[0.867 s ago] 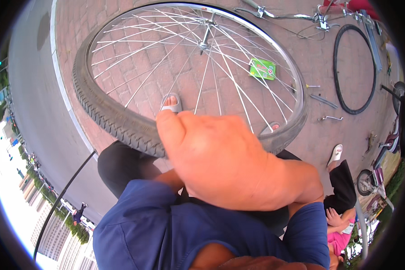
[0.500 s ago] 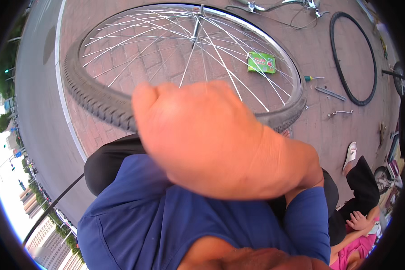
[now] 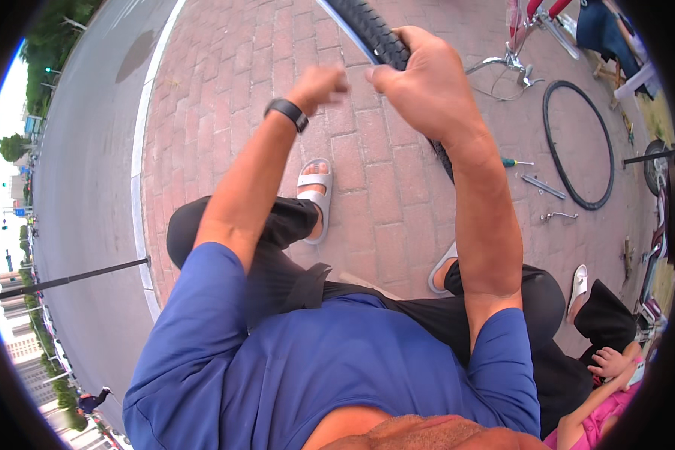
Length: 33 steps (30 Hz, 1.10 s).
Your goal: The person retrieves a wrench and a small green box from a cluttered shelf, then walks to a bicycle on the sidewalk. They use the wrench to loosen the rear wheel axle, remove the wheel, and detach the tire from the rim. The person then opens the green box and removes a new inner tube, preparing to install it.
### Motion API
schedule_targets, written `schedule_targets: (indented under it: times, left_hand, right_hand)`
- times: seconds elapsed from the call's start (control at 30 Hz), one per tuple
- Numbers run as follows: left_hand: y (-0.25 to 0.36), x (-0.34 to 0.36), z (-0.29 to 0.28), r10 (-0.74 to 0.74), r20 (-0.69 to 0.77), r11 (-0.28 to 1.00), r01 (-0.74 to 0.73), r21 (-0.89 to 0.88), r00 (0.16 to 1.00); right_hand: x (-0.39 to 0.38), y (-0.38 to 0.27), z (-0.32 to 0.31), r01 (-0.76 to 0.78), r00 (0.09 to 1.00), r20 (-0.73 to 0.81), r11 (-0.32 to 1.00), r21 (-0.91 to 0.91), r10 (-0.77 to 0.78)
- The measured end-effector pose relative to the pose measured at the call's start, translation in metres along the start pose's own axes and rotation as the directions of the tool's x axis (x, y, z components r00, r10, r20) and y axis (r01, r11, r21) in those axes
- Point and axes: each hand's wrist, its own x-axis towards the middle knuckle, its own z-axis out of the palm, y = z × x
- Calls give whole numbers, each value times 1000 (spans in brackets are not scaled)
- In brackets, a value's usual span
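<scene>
My right hand (image 3: 435, 94) is closed around the black, knobbly tyre of a bicycle wheel (image 3: 371, 34), thumb on the rim side. The wheel stands edge-on, so only a strip of tyre and pale rim shows. Part of it runs out of the top of the picture, and another part shows beneath my right forearm. My left hand (image 3: 322, 86), with a dark watch (image 3: 286, 114) on its wrist, hovers to the left of the wheel, apart from it. Its fingers are smeared by motion.
On the brick paving to the right lie a loose black tyre (image 3: 580, 146), a green-handled screwdriver (image 3: 516, 163), a metal bar (image 3: 544, 187) and a small metal crank-shaped tool (image 3: 559, 216). Beyond is a red bicycle frame (image 3: 536, 22). A seated person in pink (image 3: 604, 409) is close at lower right.
The wheel has turned from a broad, tilted face to edge-on and moved up. My right hand has drawn back from across the view onto the tyre; my left hand has come into sight.
</scene>
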Motion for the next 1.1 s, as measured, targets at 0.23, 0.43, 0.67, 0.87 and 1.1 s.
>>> schedule_targets:
  times: [0.23, 0.43, 0.67, 0.87, 1.1]
  left_hand:
    - [152, -111, 16, 541, 260, 836, -475, -275, 800]
    - [145, -112, 19, 473, 188, 872, -427, -240, 861]
    - [145, -109, 35, 515, 135, 851, -487, -195, 846]
    - [155, -90, 40, 522, 66, 834, -493, -248, 850]
    - [164, -62, 31, 544, -114, 826, -554, -103, 832]
  right_hand:
    - [-16, -35, 22, -123, 991, 34, 787, 605, 129]
    - [-23, -45, 7, -293, 954, 214, 810, 509, 211]
    - [-20, -27, -8, -272, 953, 254, 828, 491, 163]
    - [-2, 6, 0, -302, 944, 319, 612, 731, 84]
    - [6, 39, 36, -264, 950, 221, -189, 946, -219]
